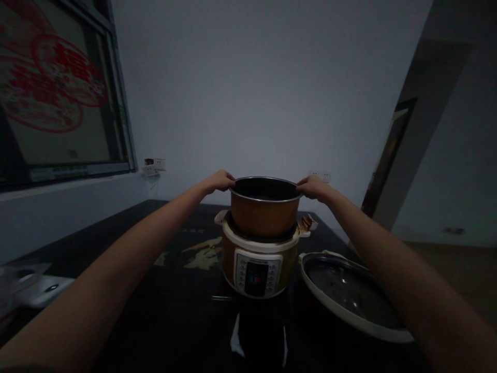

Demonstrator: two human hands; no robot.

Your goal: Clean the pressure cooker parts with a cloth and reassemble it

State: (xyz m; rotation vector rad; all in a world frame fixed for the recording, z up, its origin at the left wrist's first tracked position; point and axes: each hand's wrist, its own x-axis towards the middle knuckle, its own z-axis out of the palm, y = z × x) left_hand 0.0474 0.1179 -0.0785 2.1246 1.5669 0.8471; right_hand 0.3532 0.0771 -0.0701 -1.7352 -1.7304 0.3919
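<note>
A brown inner pot with a dark inside stands partly raised out of a cream and brown electric cooker. My left hand is closed on the pot's left rim. My right hand is closed on its right rim. Both arms reach forward over a dark table. The cooker's control panel faces me.
The cooker's lid lies upside down on the table to the right of the cooker. A white object sits at the table's left edge. Wall sockets are at the back left, below a window with red decorations. A doorway opens at the right.
</note>
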